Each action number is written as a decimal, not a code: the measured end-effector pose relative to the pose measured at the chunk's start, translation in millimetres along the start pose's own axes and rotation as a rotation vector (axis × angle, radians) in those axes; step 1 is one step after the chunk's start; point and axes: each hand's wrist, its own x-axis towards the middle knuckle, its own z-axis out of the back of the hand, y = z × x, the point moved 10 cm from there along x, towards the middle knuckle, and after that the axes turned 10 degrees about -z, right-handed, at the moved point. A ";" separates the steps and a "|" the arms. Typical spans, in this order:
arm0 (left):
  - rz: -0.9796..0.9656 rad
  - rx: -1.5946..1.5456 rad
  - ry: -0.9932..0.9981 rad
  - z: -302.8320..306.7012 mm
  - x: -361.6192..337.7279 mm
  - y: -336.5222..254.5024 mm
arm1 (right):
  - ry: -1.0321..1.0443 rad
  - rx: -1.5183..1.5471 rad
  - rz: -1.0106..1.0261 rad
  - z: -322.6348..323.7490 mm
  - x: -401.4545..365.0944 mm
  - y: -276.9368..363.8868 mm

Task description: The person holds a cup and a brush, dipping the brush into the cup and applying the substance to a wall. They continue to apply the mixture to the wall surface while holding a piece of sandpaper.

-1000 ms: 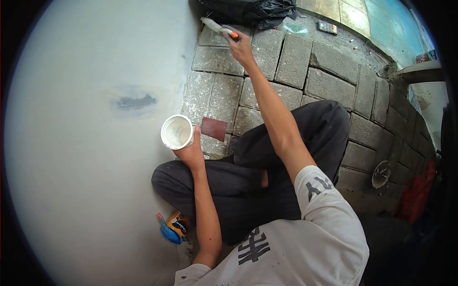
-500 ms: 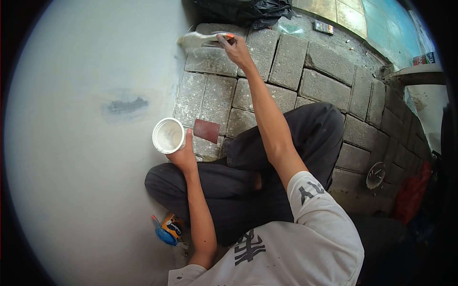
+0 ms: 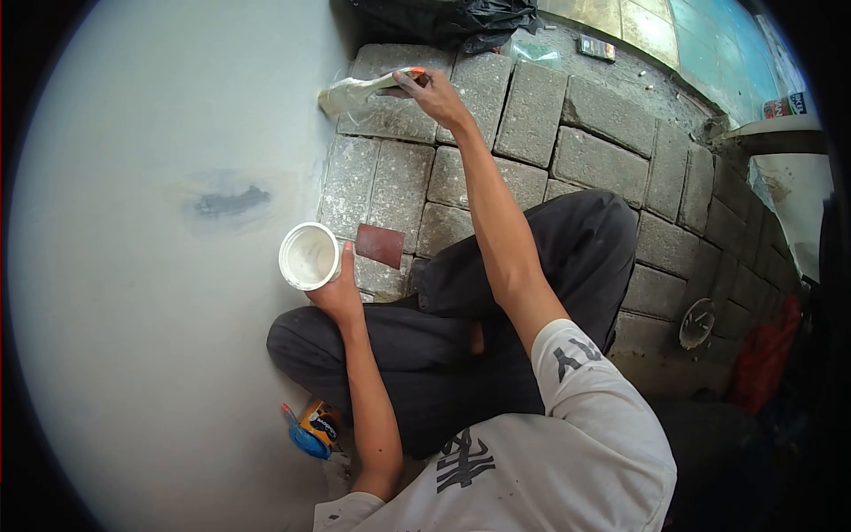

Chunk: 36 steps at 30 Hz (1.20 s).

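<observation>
My right hand [image 3: 432, 96] is closed around the orange-tipped handle of a paintbrush [image 3: 359, 91]. The brush's pale bristles are at the lower part of a whitish wall [image 3: 133, 293], by the floor. In my left hand [image 3: 339, 293] is a white plastic cup [image 3: 309, 256], tilted with its mouth toward me; white residue coats its inside. A dark grey patch [image 3: 232, 201] marks the wall above the cup. Just right of the cup, a piece of reddish-brown sandpaper [image 3: 380, 246] lies on the paving bricks [image 3: 461, 182].
A black plastic bag [image 3: 443, 19] sits at the far end by the wall. Beside my left knee are a yellow packet and a blue item [image 3: 308, 436]. A clear plastic cup [image 3: 697, 324] lies on the bricks at right. A cigarette pack [image 3: 597, 48] is near the tiled step.
The brush has moved slightly left and down along the wall, with my right hand following. My left hand still holds the cup in nearly the same place.
</observation>
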 end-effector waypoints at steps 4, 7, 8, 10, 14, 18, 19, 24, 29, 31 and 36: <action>-0.080 0.054 -0.079 6.4 2.1 -10.4 | -0.094 0.088 0.079 5.2 -0.2 6.3; -0.067 0.077 -0.059 8.3 1.0 -5.5 | -0.242 0.126 0.204 4.6 0.0 15.3; -0.034 0.072 -0.030 5.3 0.5 -1.4 | -0.244 0.123 0.204 3.9 1.0 14.1; -0.026 0.057 -0.019 3.7 0.4 0.5 | -0.094 0.073 0.170 -10.8 5.5 9.5; -0.026 0.045 -0.011 2.3 0.7 -4.4 | 0.048 -0.032 0.106 -14.0 -7.7 21.6; -0.039 0.055 -0.021 4.3 1.2 -5.8 | 0.092 -0.006 0.112 -26.9 -11.7 22.5; -0.067 0.064 -0.037 5.2 1.5 -9.6 | 0.031 0.013 0.133 -23.4 -10.6 22.4; -0.101 0.036 -0.102 9.8 1.8 -13.9 | -0.191 0.192 0.325 -14.0 -13.1 35.0; -0.104 0.061 -0.090 8.5 2.3 -12.1 | -0.190 0.226 0.288 -19.9 -23.9 36.1; -0.085 0.044 -0.085 8.6 2.0 -13.3 | -0.106 -0.010 0.168 -27.2 -35.8 42.9; -0.093 0.054 -0.071 7.0 2.3 -13.0 | 0.147 -0.011 0.138 -48.5 -45.8 43.8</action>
